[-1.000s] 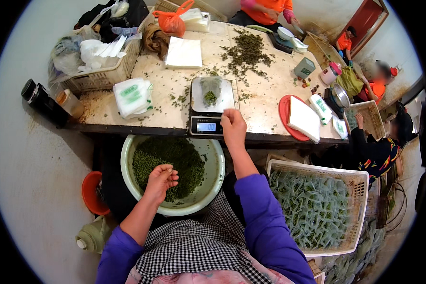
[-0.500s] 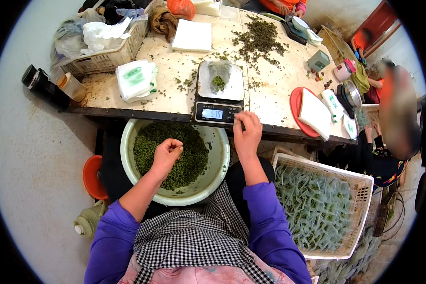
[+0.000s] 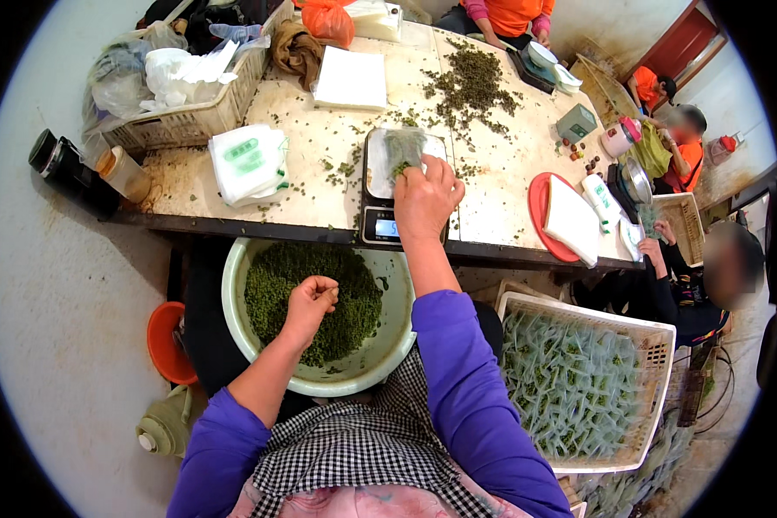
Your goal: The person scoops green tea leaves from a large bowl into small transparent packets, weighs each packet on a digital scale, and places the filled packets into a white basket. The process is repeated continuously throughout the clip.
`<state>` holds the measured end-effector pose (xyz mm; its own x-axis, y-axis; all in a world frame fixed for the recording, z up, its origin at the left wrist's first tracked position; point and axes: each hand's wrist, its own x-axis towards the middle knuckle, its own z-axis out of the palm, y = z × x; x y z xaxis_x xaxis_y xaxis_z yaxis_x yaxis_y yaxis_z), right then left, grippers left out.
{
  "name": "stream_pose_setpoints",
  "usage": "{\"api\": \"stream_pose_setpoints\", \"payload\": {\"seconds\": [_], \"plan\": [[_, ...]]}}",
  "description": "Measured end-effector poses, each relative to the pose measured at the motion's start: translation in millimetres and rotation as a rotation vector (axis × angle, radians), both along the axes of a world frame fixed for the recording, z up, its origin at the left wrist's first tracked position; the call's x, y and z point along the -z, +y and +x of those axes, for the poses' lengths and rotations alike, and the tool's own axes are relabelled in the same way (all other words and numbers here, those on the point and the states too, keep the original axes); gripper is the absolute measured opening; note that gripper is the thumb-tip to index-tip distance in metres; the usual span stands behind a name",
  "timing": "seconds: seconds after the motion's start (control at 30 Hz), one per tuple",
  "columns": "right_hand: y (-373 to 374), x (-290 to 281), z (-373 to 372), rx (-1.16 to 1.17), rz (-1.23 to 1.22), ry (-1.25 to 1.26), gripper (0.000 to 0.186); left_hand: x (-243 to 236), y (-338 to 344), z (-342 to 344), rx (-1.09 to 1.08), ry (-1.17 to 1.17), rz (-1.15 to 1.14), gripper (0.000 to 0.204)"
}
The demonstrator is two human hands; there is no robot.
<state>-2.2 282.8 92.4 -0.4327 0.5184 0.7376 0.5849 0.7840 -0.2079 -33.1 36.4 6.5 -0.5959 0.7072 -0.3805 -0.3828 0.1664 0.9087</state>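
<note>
My right hand (image 3: 426,197) reaches over the digital scale (image 3: 382,188) at the table's front edge. Its fingers close on the near end of a small clear plastic bag (image 3: 403,147) with green pieces in it, on the scale's tray. The hand and wrist cover part of the scale's display. My left hand (image 3: 311,304) hovers above a pale green basin (image 3: 235,302), thumb and fingertips pinched together; whatever they hold is too small to make out. A heap of small green buds or leaves (image 3: 272,289) fills much of the basin.
White bags (image 3: 249,164) lie left of the scale, a white stack (image 3: 351,78) behind it. Right of me, a crate (image 3: 660,380) holds many filled bags. A red tray (image 3: 540,194) carries white sheets. Dark green pieces (image 3: 475,82) lie farther back. Other people sit around the table.
My right hand has moved from beside the scale's buttons up onto the bag on its tray. My left hand stays pinched over the basin.
</note>
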Motion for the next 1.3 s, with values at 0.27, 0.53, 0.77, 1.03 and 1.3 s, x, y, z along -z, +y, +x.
{"api": "stream_pose_setpoints", "payload": {"seconds": [0.27,0.53,0.77,1.03,1.3], "plan": [[-12.3,4.6,27.5,-0.095,-0.285,0.353,0.007,-3.1,3.2,-1.4,-0.001,-0.048,0.048,0.011],[-32.8,-15.1,48.7,-0.351,-0.647,0.691,0.005,-5.9,1.8,-2.7,0.018,-0.083,0.088,0.013],[-90.7,-11.2,88.1,-0.582,-0.605,0.206,0.011,-36.1,7.2,3.2,0.015,-0.510,0.343,0.026],[-32.9,-12.7,49.8,-0.215,0.035,0.077,0.014,-10.1,-3.4,5.1,0.030,-0.521,0.154,0.019],[10.7,-5.9,4.3,-0.048,0.205,-0.018,0.005,-10.0,-1.2,3.9,0.026,-0.480,0.155,0.015]]}}
